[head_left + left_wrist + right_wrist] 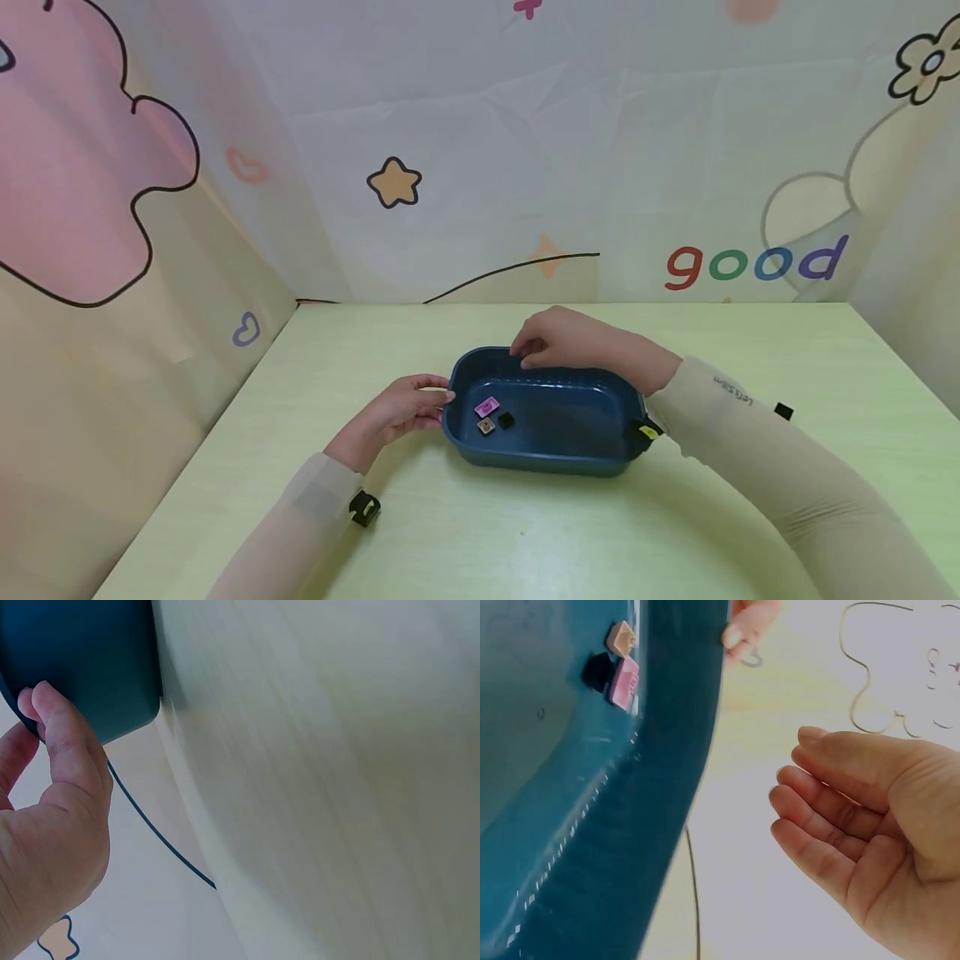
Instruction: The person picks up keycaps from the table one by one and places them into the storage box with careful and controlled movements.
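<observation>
At its left end, a blue basin (540, 460) is pinched at the rim by the left hand (405, 408), with one digit laid over the edge and others set against the outside wall. Near the basin's far rim the right hand (567, 337) is held, its fingers loosely bent and its fingertips pointed left; in the right wrist view it is separated from the wall by a gap. Inside the basin, toward the left end of its floor, three small pieces are grouped: a pink block (487, 407) is placed farthest back, a beige block (486, 426) nearer the front, and a black block (506, 420) just to their right. Whether all three are in contact cannot be told. A pale left sleeve (300, 517) and a pale right sleeve (787, 483) are worn to the wrists. The basin is carried by a pale green tabletop (525, 533), around which a printed cloth (495, 208) is hung, decorated with a yellow star (394, 182), a pink cloud shape (82, 167) and the multicoloured word "good" (727, 264).
</observation>
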Demonstrator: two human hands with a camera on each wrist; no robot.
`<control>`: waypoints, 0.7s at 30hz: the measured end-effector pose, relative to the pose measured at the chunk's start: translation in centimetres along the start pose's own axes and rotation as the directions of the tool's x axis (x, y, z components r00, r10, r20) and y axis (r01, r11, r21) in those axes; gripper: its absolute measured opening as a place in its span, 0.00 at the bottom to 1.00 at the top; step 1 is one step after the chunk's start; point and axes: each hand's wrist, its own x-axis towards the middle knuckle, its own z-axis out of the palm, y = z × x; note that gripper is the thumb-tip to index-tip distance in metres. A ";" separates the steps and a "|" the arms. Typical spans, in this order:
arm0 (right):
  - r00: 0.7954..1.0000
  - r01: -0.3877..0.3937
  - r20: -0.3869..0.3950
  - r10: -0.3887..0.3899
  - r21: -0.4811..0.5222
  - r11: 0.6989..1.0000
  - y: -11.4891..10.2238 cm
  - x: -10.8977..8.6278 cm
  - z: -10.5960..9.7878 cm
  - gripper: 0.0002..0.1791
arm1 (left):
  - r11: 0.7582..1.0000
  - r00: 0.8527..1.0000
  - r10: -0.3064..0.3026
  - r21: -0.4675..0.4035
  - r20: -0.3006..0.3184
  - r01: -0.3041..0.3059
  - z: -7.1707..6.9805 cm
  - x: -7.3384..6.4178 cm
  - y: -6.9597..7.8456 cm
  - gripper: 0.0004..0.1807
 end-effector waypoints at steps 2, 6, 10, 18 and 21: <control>1.000 0.003 -0.030 -0.004 -0.005 1.000 0.3 -0.9 -0.3 0.14 | 1.000 1.000 -0.003 0.000 -0.004 0.003 0.0 0.0 0.0 0.19; 0.997 -0.008 -0.082 0.007 -0.004 1.000 1.0 -3.1 -1.1 0.13 | 1.000 1.000 0.001 -0.003 -0.005 -0.001 0.1 -0.1 0.0 0.18; 0.991 -0.051 -0.123 0.052 0.013 0.999 1.7 -5.5 -1.8 0.14 | 1.000 1.000 0.011 -0.002 0.003 -0.011 0.2 -0.2 0.0 0.18; 0.968 -0.148 -0.199 0.154 0.046 0.988 3.2 -9.9 -2.5 0.15 | 1.000 1.000 0.027 0.006 0.007 -0.027 -0.1 -0.1 -0.1 0.18; 0.956 -0.185 -0.218 0.194 0.057 0.981 3.6 -11.3 -2.5 0.16 | 1.000 1.000 0.026 0.003 0.008 -0.026 -0.1 -0.1 -0.1 0.18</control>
